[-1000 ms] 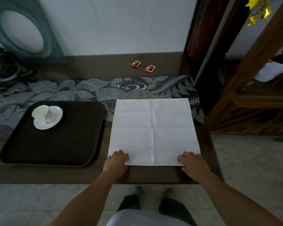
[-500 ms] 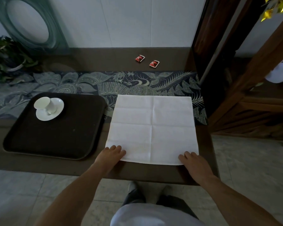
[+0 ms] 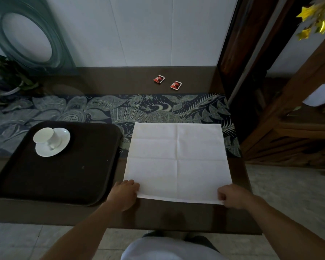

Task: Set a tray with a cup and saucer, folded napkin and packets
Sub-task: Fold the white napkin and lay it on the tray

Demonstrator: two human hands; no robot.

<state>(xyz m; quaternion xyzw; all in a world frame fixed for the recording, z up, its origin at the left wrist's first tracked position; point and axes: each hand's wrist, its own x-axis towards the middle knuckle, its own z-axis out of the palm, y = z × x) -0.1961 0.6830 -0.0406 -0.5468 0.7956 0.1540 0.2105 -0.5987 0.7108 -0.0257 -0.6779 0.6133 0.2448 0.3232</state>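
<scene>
A white napkin lies unfolded and flat on the table, creased into quarters. My left hand pinches its near left corner and my right hand pinches its near right corner; the near edge is slightly lifted. To the left sits a dark tray with a white cup standing on a white saucer in its far left corner. Two red packets lie on the bare table top near the wall.
A patterned blue-green runner crosses the table under the napkin's far edge. A potted plant and an oval mirror stand at the far left. Dark wooden furniture borders the table's right end.
Both hands have closed from resting flat on the napkin's near corners to pinching them, and the near edge has risen a little. The camera view shifted slightly.
</scene>
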